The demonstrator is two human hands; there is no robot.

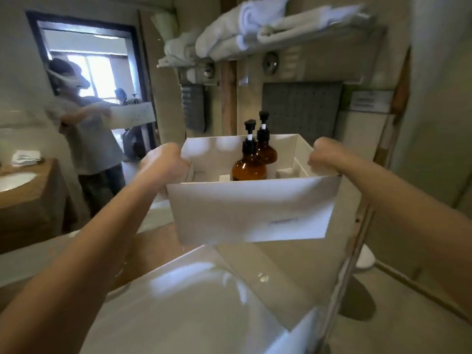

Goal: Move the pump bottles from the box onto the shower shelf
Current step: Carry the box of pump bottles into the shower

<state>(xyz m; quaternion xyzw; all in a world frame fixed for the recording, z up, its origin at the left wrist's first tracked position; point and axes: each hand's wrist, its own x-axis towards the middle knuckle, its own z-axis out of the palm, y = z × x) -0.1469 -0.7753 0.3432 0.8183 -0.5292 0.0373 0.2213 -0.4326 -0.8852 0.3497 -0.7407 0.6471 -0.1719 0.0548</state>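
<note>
Both hands hold an open white cardboard box (251,208) in the air above a white basin (194,302): the left hand (163,164) is closed on the left wall's rim, the right hand (325,155) on the right wall's rim. Two amber pump bottles with black pump heads stand upright inside, the nearer bottle (249,162) just before the farther bottle (265,144). White folded towels (255,26) lie on a wall rack above.
</note>
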